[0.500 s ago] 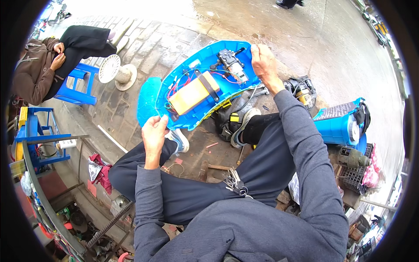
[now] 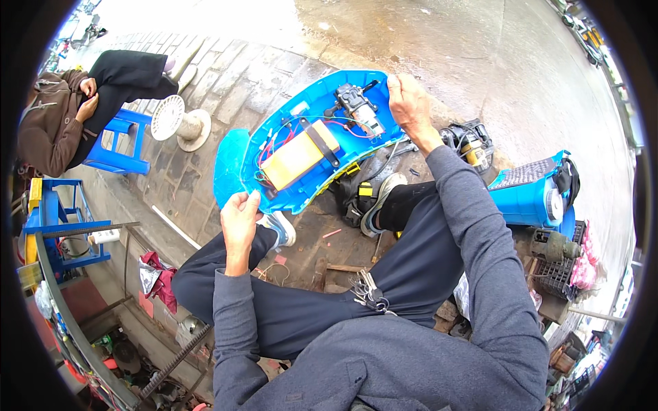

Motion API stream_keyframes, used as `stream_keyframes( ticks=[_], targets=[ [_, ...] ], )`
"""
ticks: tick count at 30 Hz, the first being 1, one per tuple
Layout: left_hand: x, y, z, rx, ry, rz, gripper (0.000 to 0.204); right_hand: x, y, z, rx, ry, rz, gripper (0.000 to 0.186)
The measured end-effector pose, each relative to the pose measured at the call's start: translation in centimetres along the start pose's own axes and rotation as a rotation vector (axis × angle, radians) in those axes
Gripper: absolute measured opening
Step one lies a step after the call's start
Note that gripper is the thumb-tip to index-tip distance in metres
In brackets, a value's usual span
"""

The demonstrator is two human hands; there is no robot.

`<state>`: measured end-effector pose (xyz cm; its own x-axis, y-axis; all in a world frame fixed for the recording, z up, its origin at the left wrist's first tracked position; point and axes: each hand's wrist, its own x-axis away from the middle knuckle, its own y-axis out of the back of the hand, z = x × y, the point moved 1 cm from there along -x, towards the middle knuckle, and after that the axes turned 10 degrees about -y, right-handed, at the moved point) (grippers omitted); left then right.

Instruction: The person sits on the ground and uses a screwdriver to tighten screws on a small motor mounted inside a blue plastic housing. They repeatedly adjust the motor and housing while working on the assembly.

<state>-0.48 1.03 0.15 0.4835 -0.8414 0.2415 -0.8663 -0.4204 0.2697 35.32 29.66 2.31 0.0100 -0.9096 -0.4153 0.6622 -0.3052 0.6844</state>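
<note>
A blue plastic housing (image 2: pixel 236 164), open side up, is held tilted before me. Inside lie a yellow battery pack (image 2: pixel 295 159) under a black strap (image 2: pixel 319 142), thin red and blue wires (image 2: pixel 269 145), and a small pump with a motor (image 2: pixel 360 109). My left hand (image 2: pixel 239 218) is closed on the housing's near left edge, thumb on top. At its far right corner my right hand (image 2: pixel 410 103) grips the rim, fingers curled over. Keys (image 2: pixel 370 291) hang at my lap.
A black tool bag (image 2: pixel 353 198) rests by my shoe. Right stand a blue tank (image 2: pixel 531 192) and an old motor (image 2: pixel 554 244). Someone in a brown jacket (image 2: pixel 51 127) sits left on a blue stool (image 2: pixel 123 144), near a white spool (image 2: pixel 192 127). A metal-framed cart (image 2: pixel 58 301) is lower left.
The housing has shifted slightly down and left in view, with both hands still on it. The parts inside keep their places.
</note>
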Motion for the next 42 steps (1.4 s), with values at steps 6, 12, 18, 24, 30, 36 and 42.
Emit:
stream_keyframes(
  ticks=[6, 12, 18, 24, 30, 36, 42],
  targets=[
    [0.0, 0.0, 0.2, 0.002, -0.010, -0.003, 0.033, 0.2, 0.5, 0.5, 0.083, 0.110, -0.010, 0.026],
    [-0.2, 0.2, 0.7, 0.019, -0.025, 0.006, 0.037, 0.2, 0.2, 0.3, -0.001, 0.026, -0.017, 0.027],
    [-0.3, 0.3, 1.3, 0.047, -0.027, -0.004, 0.051, 0.1, 0.0, 0.0, -0.005, 0.021, -0.022, 0.028],
    [-0.3, 0.4, 1.2, 0.063, -0.019, -0.005, 0.048, 0.1, -0.1, -0.1, 0.001, -0.028, 0.001, 0.031],
    [-0.2, 0.3, 0.7, 0.052, 0.001, 0.008, 0.045, 0.0, -0.1, -0.2, -0.007, -0.036, 0.008, 0.033],
    [-0.2, 0.2, 0.3, 0.102, 0.033, 0.045, 0.040, 0.0, -0.1, -0.1, -0.016, -0.034, 0.009, 0.033],
    [0.1, 0.3, -0.7, 0.220, 0.084, 0.056, 0.037, 0.1, -0.1, -0.1, -0.009, -0.041, 0.014, 0.033]
  ],
)
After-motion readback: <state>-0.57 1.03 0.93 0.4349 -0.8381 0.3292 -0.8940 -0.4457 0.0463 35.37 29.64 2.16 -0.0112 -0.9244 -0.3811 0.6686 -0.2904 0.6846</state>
